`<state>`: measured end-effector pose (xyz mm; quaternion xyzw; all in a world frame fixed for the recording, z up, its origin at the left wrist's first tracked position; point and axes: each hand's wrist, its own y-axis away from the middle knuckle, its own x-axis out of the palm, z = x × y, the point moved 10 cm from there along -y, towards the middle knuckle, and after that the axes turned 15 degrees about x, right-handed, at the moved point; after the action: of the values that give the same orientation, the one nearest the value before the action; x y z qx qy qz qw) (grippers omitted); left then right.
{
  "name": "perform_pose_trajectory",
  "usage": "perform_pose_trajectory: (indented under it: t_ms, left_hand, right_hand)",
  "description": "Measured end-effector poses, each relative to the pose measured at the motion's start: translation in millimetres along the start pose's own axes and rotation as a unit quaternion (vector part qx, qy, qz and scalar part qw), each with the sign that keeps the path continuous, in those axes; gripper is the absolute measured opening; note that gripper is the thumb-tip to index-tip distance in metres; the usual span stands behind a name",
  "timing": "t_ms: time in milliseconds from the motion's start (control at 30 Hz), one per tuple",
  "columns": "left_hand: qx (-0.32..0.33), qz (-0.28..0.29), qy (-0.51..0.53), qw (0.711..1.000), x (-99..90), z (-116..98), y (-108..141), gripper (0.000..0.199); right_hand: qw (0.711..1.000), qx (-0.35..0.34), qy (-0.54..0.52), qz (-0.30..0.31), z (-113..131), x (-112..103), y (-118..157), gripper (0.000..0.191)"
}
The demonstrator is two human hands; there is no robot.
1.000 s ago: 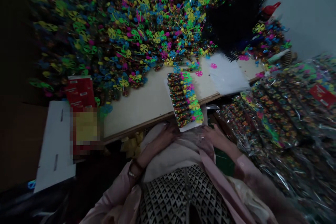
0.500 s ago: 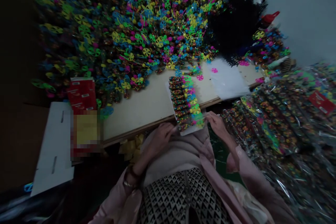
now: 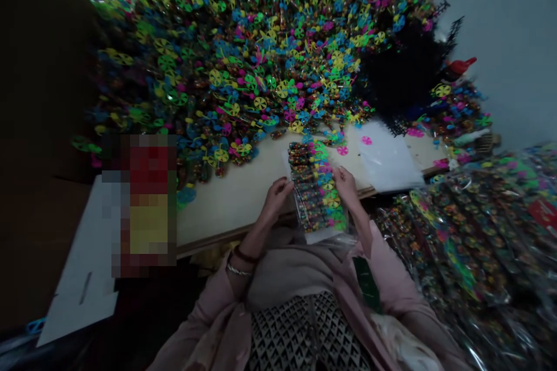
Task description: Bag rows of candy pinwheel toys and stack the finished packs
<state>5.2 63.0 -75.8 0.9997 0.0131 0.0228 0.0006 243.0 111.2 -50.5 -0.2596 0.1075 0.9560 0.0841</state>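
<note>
A row of small candy-filled tubes with coloured wheel tops (image 3: 311, 185) lies on a white sheet at the table's front edge. Clear plastic covers its lower part and hangs over the edge. My left hand (image 3: 279, 194) pinches the clear plastic at the left side of the row. At the right side, beside the wheel tops, my right hand (image 3: 346, 182) has its fingers closed on the plastic too.
A large heap of similar tubes (image 3: 243, 58) covers the back of the table (image 3: 226, 197). Clear bags (image 3: 369, 156) lie right of the row, near black plastic pieces (image 3: 395, 75). Filled packs (image 3: 461, 232) are piled at the right. White cardboard (image 3: 73, 278) stands at left.
Both hands have moved up along the row, away from my body, and the clear plastic now covers more of the tubes. The camera view has shifted slightly.
</note>
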Motion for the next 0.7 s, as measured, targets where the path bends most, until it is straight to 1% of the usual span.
perform_pose_trajectory:
  t_ms: [100, 200, 267, 333, 400, 467, 567, 633, 700]
  left_hand:
    - [-0.033, 0.002, 0.089, 0.995, 4.5, 2.7, -11.7, 0.036]
    - [-0.050, 0.002, 0.133, 0.990, 2.2, 4.1, -21.7, 0.037]
    - [-0.030, 0.001, 0.130, 0.991, -4.9, -0.5, -26.4, 0.036]
    - [0.011, 0.006, 0.106, 0.994, -12.9, -11.4, -29.2, 0.035]
    - [0.053, 0.014, 0.096, 0.994, -18.5, -26.7, -30.9, 0.034]
    - [0.084, 0.027, 0.115, 0.989, -19.7, -44.4, -34.3, 0.033]
    - [0.129, 0.041, 0.124, 0.983, -18.9, -74.7, -47.0, 0.034]
    - [0.167, 0.043, 0.095, 0.980, -17.7, -97.7, -59.1, 0.034]
    - [0.213, 0.031, 0.065, 0.974, -17.6, -123.1, -70.5, 0.034]
  right_hand:
    - [1.000, 0.001, -0.025, 0.010, 13.9, 16.5, -6.2, 0.037]
    - [0.999, 0.009, -0.034, 0.007, 21.1, 34.7, -3.2, 0.035]
    - [0.998, 0.017, -0.050, -0.016, 20.6, 41.0, 4.8, 0.033]
    - [0.996, 0.021, -0.075, -0.040, 19.3, 42.2, 14.9, 0.032]
    - [0.993, 0.018, -0.099, -0.062, 22.6, 37.5, 22.6, 0.031]
    - [0.989, -0.006, -0.118, -0.090, 36.8, 25.6, 25.6, 0.031]
    - [0.981, -0.058, -0.133, -0.129, 75.4, 1.0, 20.6, 0.040]
    - [0.975, -0.075, -0.147, -0.152, 103.8, -15.4, 13.2, 0.043]
    - [0.965, -0.090, -0.168, -0.177, 131.9, -30.1, 6.8, 0.044]
